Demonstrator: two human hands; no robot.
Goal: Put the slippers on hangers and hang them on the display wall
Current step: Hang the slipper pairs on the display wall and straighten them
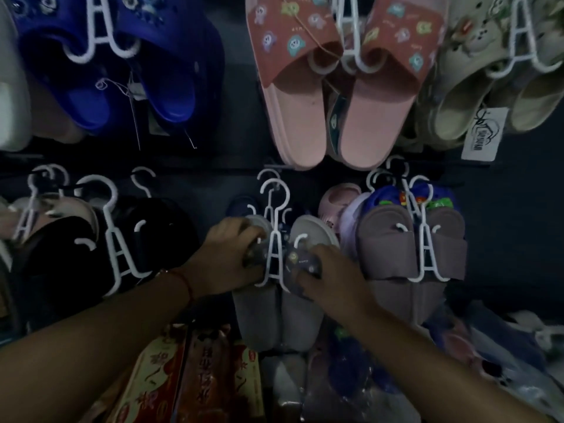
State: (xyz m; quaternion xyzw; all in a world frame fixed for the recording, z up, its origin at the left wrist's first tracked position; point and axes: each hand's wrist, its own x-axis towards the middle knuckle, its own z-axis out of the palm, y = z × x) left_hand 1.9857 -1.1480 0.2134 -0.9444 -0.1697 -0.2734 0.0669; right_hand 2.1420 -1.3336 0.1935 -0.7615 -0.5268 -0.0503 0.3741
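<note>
A pair of grey slippers hangs on a white plastic hanger in the middle of the lower row of the dark display wall. The hanger's hook sits at a peg on the wall. My left hand grips the strap of the left grey slipper beside the hanger. On the other side my right hand holds the strap of the right grey slipper, fingers curled over it.
Blue clogs, pink slides and beige clogs hang in the upper row. Black slippers hang to the left, mauve slides to the right. Red printed boxes and bagged slippers lie below.
</note>
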